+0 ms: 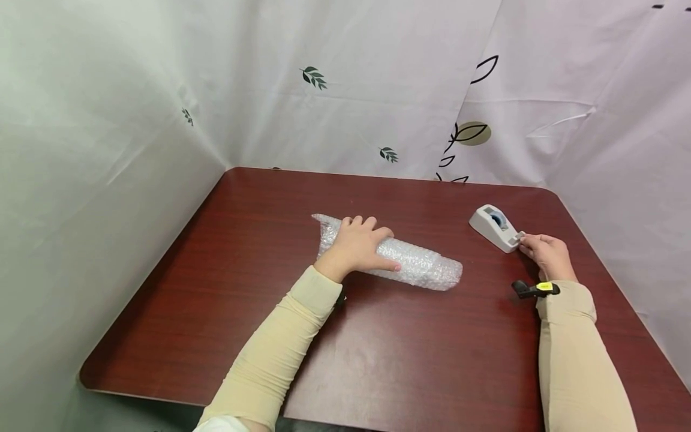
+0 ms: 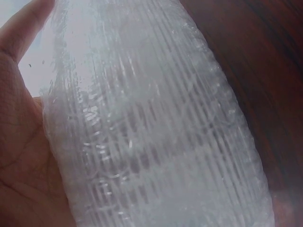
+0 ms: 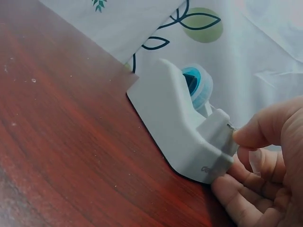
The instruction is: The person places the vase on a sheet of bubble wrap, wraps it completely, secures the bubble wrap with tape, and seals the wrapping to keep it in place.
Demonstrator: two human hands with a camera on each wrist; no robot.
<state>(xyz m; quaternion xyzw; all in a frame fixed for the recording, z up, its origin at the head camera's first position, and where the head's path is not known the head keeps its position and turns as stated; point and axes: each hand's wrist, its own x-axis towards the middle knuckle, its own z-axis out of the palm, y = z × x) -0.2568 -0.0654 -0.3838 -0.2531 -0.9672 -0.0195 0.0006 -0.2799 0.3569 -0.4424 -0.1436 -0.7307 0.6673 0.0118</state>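
A long bundle of bubble wrap [image 1: 418,264] lies slantwise on the table; what is inside cannot be made out. My left hand [image 1: 358,243] grips it from above, fingers over the far side and thumb along the near side. In the left wrist view the palm [image 2: 26,156] lies against the clear, ridged bubble wrap [image 2: 156,113]. To the right stands a white tape dispenser [image 1: 493,228] with a blue-cored tape roll [image 3: 201,87]. At its toothed cutter my right hand [image 1: 547,255] pinches the tape's end between thumb and forefinger; the clear tape itself barely shows. Other fingers touch the dispenser's front.
The dark red wooden table [image 1: 378,360] has rounded corners. White curtains [image 1: 345,108] with leaf prints hang close behind it and along both sides. A black wrist camera mount [image 1: 531,289] juts out from the right sleeve.
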